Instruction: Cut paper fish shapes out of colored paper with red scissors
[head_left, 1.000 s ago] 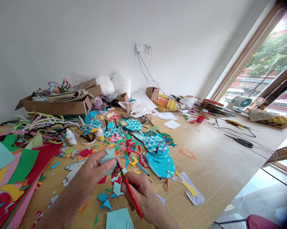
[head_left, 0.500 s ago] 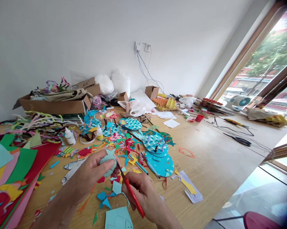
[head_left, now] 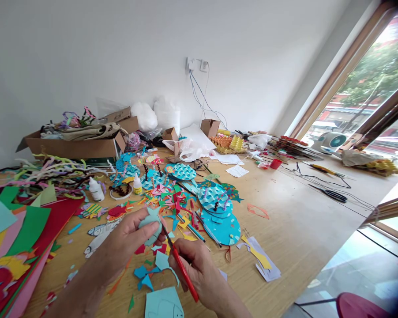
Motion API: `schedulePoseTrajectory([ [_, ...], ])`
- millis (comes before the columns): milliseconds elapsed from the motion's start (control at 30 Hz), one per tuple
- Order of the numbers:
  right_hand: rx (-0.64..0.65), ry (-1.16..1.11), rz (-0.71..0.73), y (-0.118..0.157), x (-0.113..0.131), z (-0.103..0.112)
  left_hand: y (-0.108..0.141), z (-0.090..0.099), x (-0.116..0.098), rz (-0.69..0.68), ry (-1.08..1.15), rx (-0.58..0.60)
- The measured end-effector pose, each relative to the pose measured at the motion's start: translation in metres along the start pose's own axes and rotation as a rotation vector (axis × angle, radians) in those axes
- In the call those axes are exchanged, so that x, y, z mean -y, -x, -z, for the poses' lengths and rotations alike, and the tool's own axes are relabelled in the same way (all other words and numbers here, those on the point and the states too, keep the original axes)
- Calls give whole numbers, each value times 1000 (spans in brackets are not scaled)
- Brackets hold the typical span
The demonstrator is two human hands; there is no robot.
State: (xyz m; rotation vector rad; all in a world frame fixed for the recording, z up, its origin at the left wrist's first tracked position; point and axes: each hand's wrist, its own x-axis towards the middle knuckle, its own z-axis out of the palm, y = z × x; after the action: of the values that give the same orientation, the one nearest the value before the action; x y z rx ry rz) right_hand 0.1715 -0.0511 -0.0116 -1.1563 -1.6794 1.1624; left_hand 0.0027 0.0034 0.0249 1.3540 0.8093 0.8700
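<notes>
My left hand point(head_left: 133, 234) is closed on a light blue-green paper cutout point(head_left: 150, 223) with a fish-like outline, pinched between thumb and fingers. Red-handled scissors point(head_left: 182, 267) are gripped in my right hand point(head_left: 197, 265), their dark blades reaching the right edge of the cutout. How far apart the blades are is hard to make out. Below the hands lies a light blue sheet point(head_left: 164, 302) with a drawn outline. Blue paper scraps point(head_left: 144, 276) are scattered just left of it.
Stacked coloured paper point(head_left: 30, 225) covers the left side, with pipe cleaners point(head_left: 53, 176) behind. Two glue bottles point(head_left: 95, 190) stand nearby. Blue decorated discs point(head_left: 220, 225) lie at centre. Black scissors point(head_left: 329, 193) rest to the right, and a cardboard box point(head_left: 73, 148) stands by the wall.
Hardly anything differs. Both hands, the paper cutout and the scissors keep nearly the same position, and the view has shifted very slightly.
</notes>
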Motion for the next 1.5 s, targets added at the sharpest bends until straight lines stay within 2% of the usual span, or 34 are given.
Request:
schedulePoseTrajectory([
  [233, 13, -131, -81, -2, -7, -6, 0, -7, -2, 59, 43, -96],
  [467, 2, -214, -66, -2, -5, -8, 1, -9, 0, 93, 101, -91],
  [967, -22, -162, -32, -2, -4, -5, -1, -12, 8, 126, 159, -55],
  [1200, -10, -196, -37, -3, -3, -3, -1, -12, 6, 104, 105, -40],
  [1500, -41, -90, -34, -1, -9, -3, -2, -15, 3, 101, 67, -60],
])
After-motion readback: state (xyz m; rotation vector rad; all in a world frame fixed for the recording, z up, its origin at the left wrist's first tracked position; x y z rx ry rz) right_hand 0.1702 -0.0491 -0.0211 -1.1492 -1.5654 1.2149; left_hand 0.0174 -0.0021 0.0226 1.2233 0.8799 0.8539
